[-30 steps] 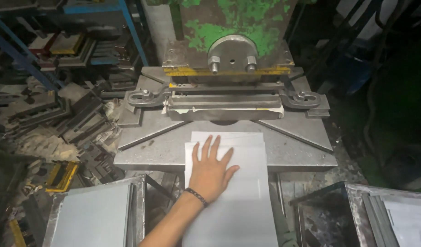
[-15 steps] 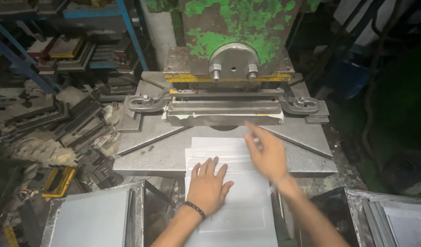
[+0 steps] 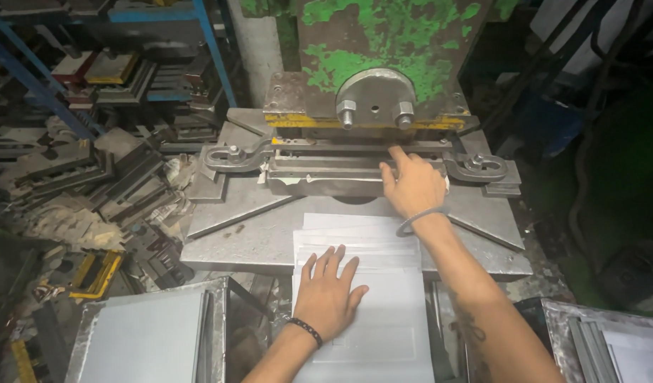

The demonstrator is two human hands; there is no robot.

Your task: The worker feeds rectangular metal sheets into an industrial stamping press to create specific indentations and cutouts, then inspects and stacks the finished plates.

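A stack of white sheets (image 3: 383, 298) lies on the grey steel table (image 3: 248, 234) of a green press. My left hand (image 3: 330, 291), with a black bead bracelet on the wrist, lies flat and spread on the stack. My right hand (image 3: 411, 184), a grey band on its wrist, reaches forward to the die block (image 3: 326, 174) under the press ram (image 3: 374, 99). Its fingers rest at the die's slot edge. A bit of white shows beside the palm; I cannot tell if the hand grips it.
Metal boxes stand at the lower left (image 3: 149, 333) and lower right (image 3: 610, 340), the right one with sheets inside. Steel dies and scrap (image 3: 92, 177) pile up on blue shelving at the left. Clamps (image 3: 230, 156) (image 3: 482, 169) hold the die on both sides.
My right hand came into view and moved forward from above the sheets to the die under the ram. My left hand slid back toward me on the stack.
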